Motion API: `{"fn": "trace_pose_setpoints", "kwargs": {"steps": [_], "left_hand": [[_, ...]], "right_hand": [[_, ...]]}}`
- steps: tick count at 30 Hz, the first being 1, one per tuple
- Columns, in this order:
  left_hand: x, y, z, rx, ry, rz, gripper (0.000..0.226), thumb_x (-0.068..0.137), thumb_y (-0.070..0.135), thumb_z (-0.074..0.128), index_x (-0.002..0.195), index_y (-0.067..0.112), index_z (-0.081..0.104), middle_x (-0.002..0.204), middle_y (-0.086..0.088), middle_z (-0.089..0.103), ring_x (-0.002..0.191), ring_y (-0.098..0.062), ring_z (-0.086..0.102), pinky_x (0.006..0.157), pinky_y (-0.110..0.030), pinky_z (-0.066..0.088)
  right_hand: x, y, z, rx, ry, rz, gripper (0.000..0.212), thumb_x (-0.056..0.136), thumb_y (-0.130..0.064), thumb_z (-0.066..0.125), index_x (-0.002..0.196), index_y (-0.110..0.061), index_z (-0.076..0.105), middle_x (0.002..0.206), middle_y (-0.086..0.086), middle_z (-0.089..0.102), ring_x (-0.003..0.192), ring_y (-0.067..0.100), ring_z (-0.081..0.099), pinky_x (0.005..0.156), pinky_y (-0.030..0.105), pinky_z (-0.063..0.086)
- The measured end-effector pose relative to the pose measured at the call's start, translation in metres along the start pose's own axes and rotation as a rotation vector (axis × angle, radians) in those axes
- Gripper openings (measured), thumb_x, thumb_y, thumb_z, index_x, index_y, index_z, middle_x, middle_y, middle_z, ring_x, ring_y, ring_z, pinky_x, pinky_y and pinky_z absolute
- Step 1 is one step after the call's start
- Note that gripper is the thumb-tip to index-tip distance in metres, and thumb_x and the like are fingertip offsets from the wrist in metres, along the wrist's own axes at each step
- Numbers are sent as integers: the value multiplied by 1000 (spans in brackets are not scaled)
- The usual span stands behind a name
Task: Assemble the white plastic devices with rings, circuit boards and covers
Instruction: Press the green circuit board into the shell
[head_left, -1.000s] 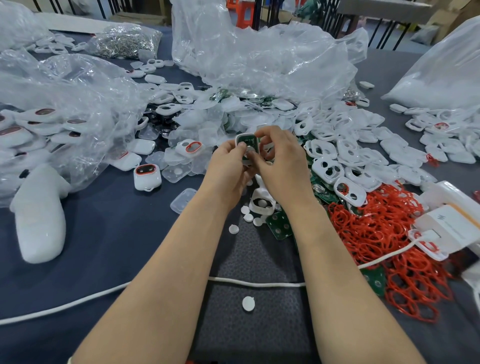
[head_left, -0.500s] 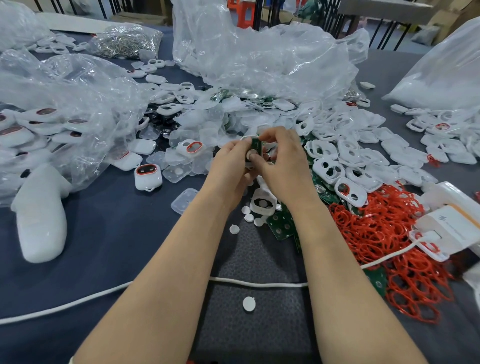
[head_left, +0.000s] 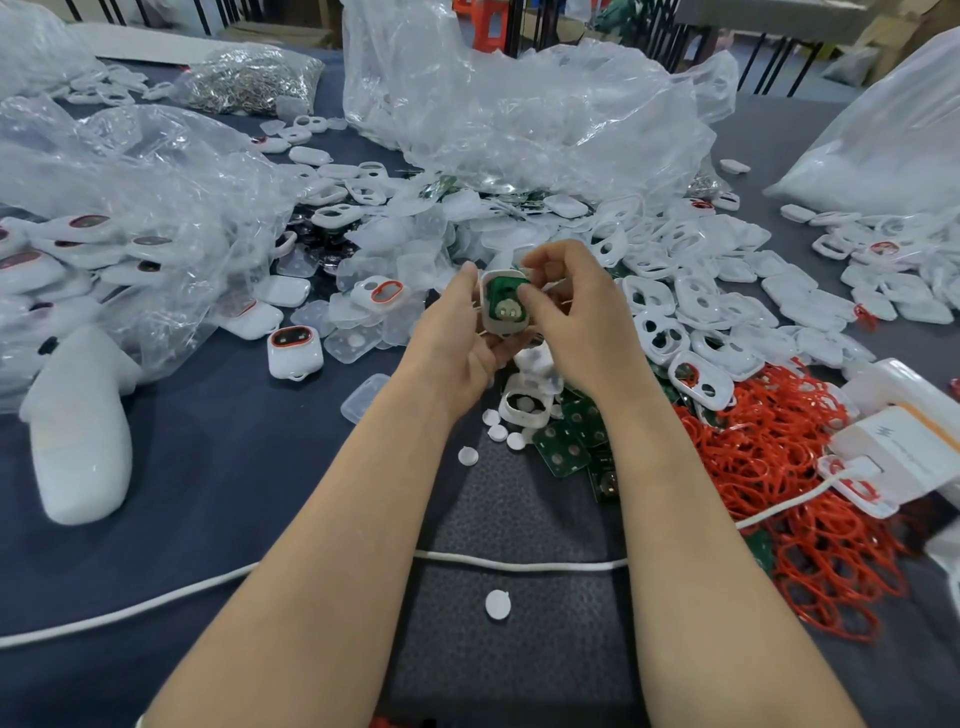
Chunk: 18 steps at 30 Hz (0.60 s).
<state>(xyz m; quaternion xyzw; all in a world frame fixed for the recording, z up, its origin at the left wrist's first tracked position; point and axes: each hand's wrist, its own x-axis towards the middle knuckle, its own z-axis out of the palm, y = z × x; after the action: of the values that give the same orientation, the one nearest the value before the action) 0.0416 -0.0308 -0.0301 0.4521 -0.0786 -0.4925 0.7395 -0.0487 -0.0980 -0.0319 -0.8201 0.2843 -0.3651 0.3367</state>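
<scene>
The white plastic device (head_left: 503, 326) lies cupped in my left hand (head_left: 452, 338), fingers (head_left: 470, 274) grasping its sides, raised off the surface (head_left: 208, 467) left of the red ring heap (head_left: 789, 467), open side up so the green circuit board (head_left: 503, 291) can drop in flat. My right hand (head_left: 582, 317) pinches the board's edge to seat it, I judge. Far left of the heap a clear bag (head_left: 130, 197) holds finished devices (head_left: 31, 260); the crumpled bag (head_left: 519, 119) beyond the heap may be empty.
</scene>
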Motion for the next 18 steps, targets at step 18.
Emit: {"fn": "trace_pose_setpoints", "kwargs": {"steps": [18], "left_hand": [[0,1,-3,51,-55,-53,38,104,34,36,103,2,57,62,-10,69,59,-18,68,74,-35,58]], "right_hand": [[1,0,-5,117,3,53,16,92,-5,54,89,-20,60,87,-10,64,82,18,64,71,25,52]]}}
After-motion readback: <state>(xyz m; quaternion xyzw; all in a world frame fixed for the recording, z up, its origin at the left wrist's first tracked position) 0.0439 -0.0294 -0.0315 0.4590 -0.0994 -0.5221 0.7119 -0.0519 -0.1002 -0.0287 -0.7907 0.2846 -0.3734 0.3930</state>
